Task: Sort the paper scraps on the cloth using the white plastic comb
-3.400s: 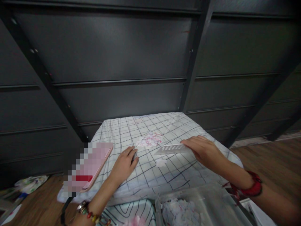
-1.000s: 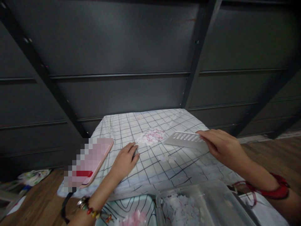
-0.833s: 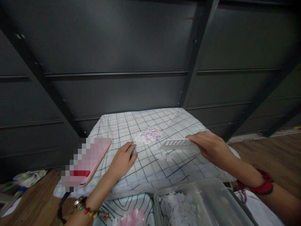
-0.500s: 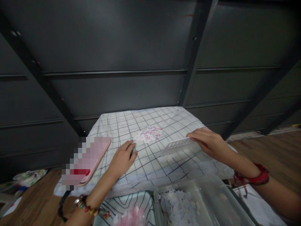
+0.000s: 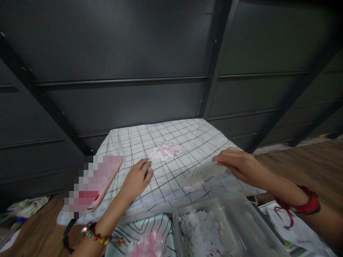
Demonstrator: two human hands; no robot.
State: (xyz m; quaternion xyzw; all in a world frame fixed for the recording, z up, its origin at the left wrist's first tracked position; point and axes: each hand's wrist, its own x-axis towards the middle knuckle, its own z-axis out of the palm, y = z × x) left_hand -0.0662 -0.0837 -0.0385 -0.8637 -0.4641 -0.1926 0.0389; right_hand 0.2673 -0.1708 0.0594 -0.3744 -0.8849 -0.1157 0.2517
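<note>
My left hand (image 5: 136, 180) lies on the white, dark-checked cloth (image 5: 130, 141), fingers lightly spread and holding nothing. Just beyond its fingertips is a small pile of white and pink bits (image 5: 166, 150), too small to name. On the right, the fingers of my right hand (image 5: 235, 164) pinch the edge of a thin white plastic piece with slots (image 5: 200, 174). This piece slants down to the left over the cloth, its lower edge near or touching it. Some of its outline is blurred.
A pixelated pink-edged flat thing, like a phone (image 5: 107, 184), lies at the left edge. Nearest me are a pale blue line-patterned tray (image 5: 139, 226) with pink-and-white pieces (image 5: 147, 245) and a clear plastic box (image 5: 230, 200) holding greyish-white bits. A dark panelled wall (image 5: 128, 103) stands behind.
The slotted white piece has tipped flatter, its upper edge now lower, still in my right hand. My left hand stays on the cloth. The whole view has shifted slightly.
</note>
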